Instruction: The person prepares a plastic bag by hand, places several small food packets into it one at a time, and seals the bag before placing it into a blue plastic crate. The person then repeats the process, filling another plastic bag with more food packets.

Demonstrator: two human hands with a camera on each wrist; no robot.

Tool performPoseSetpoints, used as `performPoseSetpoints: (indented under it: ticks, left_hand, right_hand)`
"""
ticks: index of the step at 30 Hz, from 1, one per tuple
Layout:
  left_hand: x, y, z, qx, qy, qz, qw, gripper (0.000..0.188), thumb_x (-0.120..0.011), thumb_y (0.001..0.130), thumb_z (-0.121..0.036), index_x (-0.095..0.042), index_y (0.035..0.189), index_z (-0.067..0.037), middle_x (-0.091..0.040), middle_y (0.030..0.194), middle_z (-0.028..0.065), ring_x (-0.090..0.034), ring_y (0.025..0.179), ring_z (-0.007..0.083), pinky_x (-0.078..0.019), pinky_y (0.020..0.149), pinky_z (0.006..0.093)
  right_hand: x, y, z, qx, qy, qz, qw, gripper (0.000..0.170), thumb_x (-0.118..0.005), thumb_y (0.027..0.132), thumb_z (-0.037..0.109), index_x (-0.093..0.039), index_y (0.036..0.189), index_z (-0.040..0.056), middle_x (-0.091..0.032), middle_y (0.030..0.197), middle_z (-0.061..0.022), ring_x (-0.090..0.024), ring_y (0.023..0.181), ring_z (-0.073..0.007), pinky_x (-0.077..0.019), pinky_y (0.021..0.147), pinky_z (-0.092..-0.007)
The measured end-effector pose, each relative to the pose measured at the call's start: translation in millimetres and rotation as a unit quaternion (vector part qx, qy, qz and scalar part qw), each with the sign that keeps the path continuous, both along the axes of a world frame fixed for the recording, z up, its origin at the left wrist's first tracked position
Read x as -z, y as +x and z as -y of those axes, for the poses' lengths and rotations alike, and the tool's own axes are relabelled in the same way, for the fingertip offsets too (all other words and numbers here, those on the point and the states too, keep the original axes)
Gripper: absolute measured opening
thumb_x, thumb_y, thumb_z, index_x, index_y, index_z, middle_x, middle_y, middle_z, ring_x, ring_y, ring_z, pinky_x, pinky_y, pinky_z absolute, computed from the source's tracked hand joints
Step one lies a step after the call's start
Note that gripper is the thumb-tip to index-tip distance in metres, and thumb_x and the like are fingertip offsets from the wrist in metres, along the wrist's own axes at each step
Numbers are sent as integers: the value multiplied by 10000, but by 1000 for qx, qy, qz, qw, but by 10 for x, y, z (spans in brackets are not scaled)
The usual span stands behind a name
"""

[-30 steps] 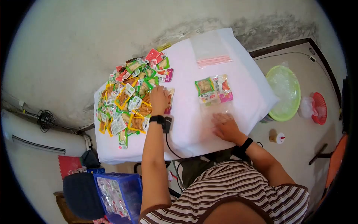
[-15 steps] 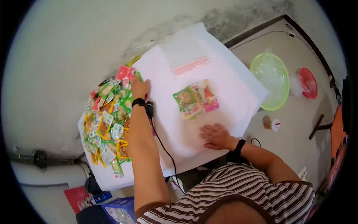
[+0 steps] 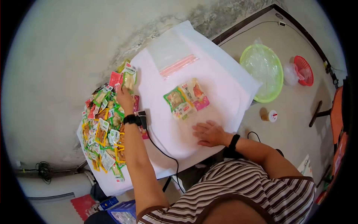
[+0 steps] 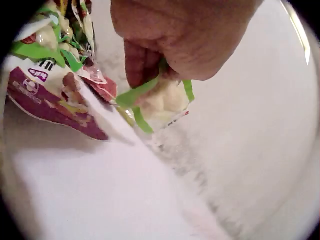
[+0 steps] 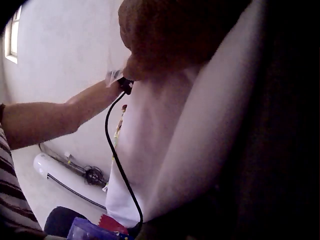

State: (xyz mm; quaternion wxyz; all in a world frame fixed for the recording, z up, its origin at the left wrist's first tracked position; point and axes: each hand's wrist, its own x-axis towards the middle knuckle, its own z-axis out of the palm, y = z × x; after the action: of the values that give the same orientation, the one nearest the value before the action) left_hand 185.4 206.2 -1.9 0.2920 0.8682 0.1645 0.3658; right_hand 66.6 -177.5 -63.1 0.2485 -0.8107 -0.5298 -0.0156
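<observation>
The left hand (image 3: 125, 99) pinches a green-edged packet (image 3: 128, 80) at the far end of the packet pile (image 3: 102, 128) on the desk (image 3: 231, 86). The right hand (image 3: 210, 133) rests with fingers extended near two packets (image 3: 177, 100). A clear zip bag (image 3: 167, 48) lies beyond them. On the floor, a green tub (image 3: 282, 80) contains clear plastic; a red basket (image 3: 308, 72) stands nearby. A black cable (image 3: 177, 166) crosses the near desk edge.

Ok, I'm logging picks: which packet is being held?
The green-edged packet with pale contents, pinched in the left hand; only that one is gripped.
</observation>
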Motion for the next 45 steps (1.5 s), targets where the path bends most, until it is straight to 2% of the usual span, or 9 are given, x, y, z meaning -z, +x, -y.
performPoseSetpoints:
  ticks: [3, 8, 11, 15, 21, 23, 25, 27, 45]
  left_hand:
    - [-60, -371, 100, 147, -385, -42, 910, 188, -484, 887, -145, -596, 997, -42, -639, 760, 78, -578, 584, 135, -449, 479, 267]
    - [-374, -1032, 963, 187, -556, -13, 809, 182, -512, 885, -129, -586, 1033, -53, -615, 749, 17, -567, 559, 75, -469, 470, 200]
    - [-462, -1342, 1179, 228, -539, -71, 808, 191, -530, 883, -132, -586, 1044, -45, -614, 758, 8, -574, 572, 70, -494, 488, 203]
    - [-577, -1655, 1546, 220, -437, -173, 855, 161, -551, 871, -106, -614, 1000, -31, -628, 790, 30, -571, 597, 60, -485, 476, 204]
    - [-321, -1775, 2120, 366, -355, -224, 831, 198, -546, 881, -107, -589, 1051, -13, -648, 851, 45, -589, 714, 70, -467, 603, 192]
    - [-334, -1806, 2248, 280, -302, -106, 905, 189, -547, 875, -92, -593, 1031, 4, -651, 827, 67, -595, 734, 110, -472, 684, 225]
    - [-335, -1883, 2271, 273, -212, -109, 932, 281, -589, 839, -98, -563, 1108, -23, -633, 983, 95, -595, 870, 169, -473, 736, 280]
    - [-311, -1939, 2311, 285, 140, -67, 946, 389, -626, 770, -83, -538, 1147, -36, -585, 1067, 137, -549, 1002, 262, -448, 840, 352]
    - [-68, -1861, 2399, 210, 210, -4, 955, 237, -605, 737, -28, -636, 966, -82, -549, 777, 59, -546, 733, 231, -468, 598, 338]
  right_hand:
    - [-23, -9, 20, 1, 10, 11, 1000, 396, -583, 803, 388, -561, 1095, 121, -478, 1281, -76, -447, 1169, -236, -381, 881, -437]
    - [31, -57, 134, -24, 64, 46, 997, 382, -575, 809, 394, -570, 1063, 109, -518, 1215, -80, -477, 1117, -245, -385, 874, -428]
    - [-78, -177, 299, -51, 99, 16, 994, 353, -637, 782, 317, -567, 1041, 87, -553, 1117, -86, -526, 1007, -251, -404, 850, -382]
    - [-720, -221, 394, 188, 365, -251, 876, 509, -728, 719, 174, -487, 1145, 36, -541, 1023, -80, -528, 709, -160, -450, 647, -287]
    - [-700, -204, 585, 73, 229, -641, 729, 334, -640, 823, 186, -545, 1106, 38, -617, 894, -42, -552, 673, -104, -438, 570, -227]
    - [-539, -260, 707, 114, 289, -706, 637, 239, -603, 852, 194, -583, 1050, 63, -648, 828, -24, -588, 678, -114, -444, 540, -236]
    - [-318, -370, 851, 140, 313, -719, 605, 231, -591, 860, 202, -583, 1051, 72, -655, 844, -26, -596, 684, -112, -448, 529, -236]
    - [-119, -504, 941, 166, 335, -730, 572, 224, -579, 869, 210, -583, 1051, 80, -661, 861, -29, -604, 691, -111, -451, 518, -237]
    - [-180, -543, 0, 142, 508, -723, 446, 227, -496, 923, 233, -529, 1123, 131, -577, 1103, -12, -540, 1000, -137, -451, 829, -377]
